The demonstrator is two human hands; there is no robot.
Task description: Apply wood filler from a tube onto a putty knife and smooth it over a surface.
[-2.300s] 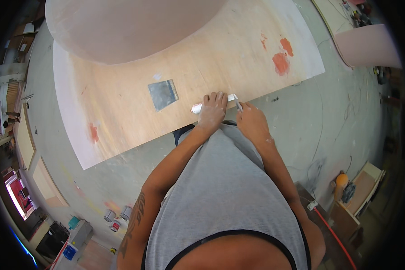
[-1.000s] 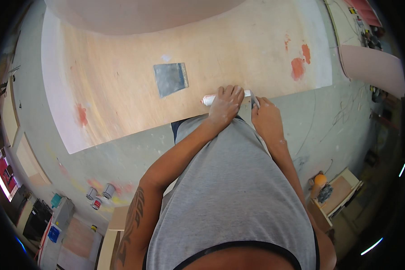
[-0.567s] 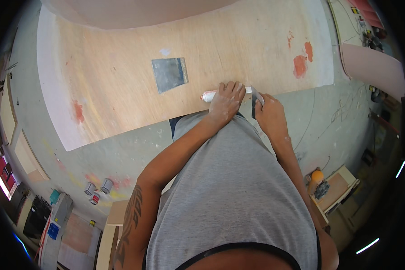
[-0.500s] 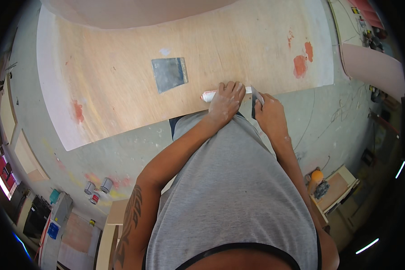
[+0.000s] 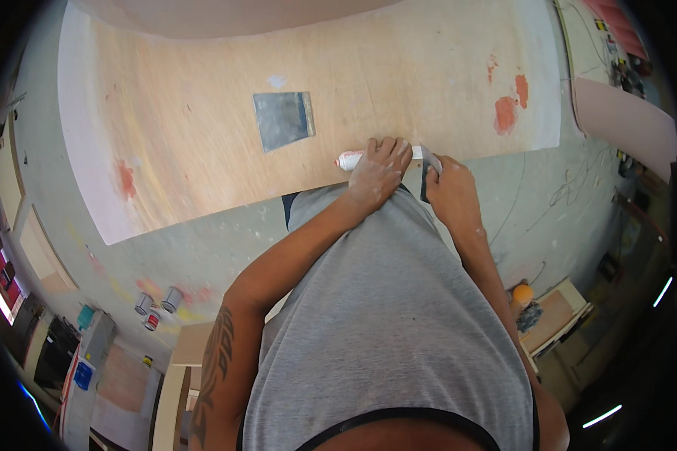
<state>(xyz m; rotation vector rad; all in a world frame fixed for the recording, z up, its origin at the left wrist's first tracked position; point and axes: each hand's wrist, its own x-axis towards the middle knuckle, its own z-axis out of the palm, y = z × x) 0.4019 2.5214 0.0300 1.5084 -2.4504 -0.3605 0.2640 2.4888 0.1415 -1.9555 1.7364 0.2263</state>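
Near the close edge of a large curved wooden panel point(image 5: 218, 150) lies a white tube point(image 5: 349, 160) with reddish markings. My left hand point(image 5: 377, 171) is closed over its middle, pressing it on the panel, so only its two ends show. My right hand point(image 5: 456, 188) grips a thin flat scraper point(image 5: 424, 189), partly dark and partly light. The scraper's upper edge stands beside the flat right end of the tube; whether they touch I cannot tell. Farther left on the panel rests a grey, roughly square plate point(image 5: 280, 120) with a darker strip along its right side.
Reddish filler patches point(image 5: 505, 115) mark the panel's right and left sides. A pale curved piece point(image 5: 278, 19) rises at its far edge. Several cans point(image 5: 171, 299) stand on the floor at left. An orange round object point(image 5: 523, 294) sits by a wooden box point(image 5: 557, 319) at right.
The view has shifted slightly, moving the panel and floor things a little. Both hands keep nearly the same place, left on the tube, right on the scraper.
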